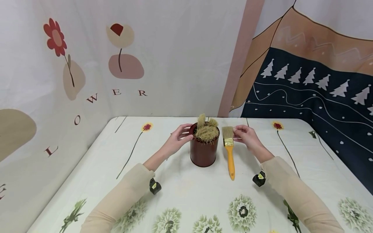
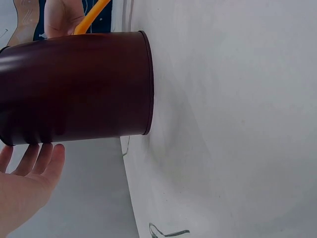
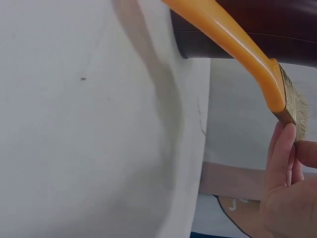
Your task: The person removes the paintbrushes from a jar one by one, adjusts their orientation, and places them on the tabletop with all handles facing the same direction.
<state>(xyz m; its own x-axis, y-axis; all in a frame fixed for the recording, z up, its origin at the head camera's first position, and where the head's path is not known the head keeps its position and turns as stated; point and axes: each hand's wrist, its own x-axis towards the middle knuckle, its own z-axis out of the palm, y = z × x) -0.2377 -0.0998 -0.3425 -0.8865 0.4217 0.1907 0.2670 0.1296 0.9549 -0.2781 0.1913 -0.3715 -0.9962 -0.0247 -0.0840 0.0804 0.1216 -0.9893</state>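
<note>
Maroon and glossy, the cylindrical pot (image 1: 204,153) with its fuzzy cactus (image 1: 207,133) is standing on the far part of the floral tablecloth (image 1: 180,181). Over my feed, the left hand (image 1: 175,139) is resting loose fingers against its left side; just right, the right hand (image 1: 247,137) is pinching a yellow-handled paintbrush (image 1: 230,152) beside its bristles.

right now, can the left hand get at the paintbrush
Probably not straight across: the pot stands between the left hand and the paintbrush, though the way round the pot's near side looks free.
</note>
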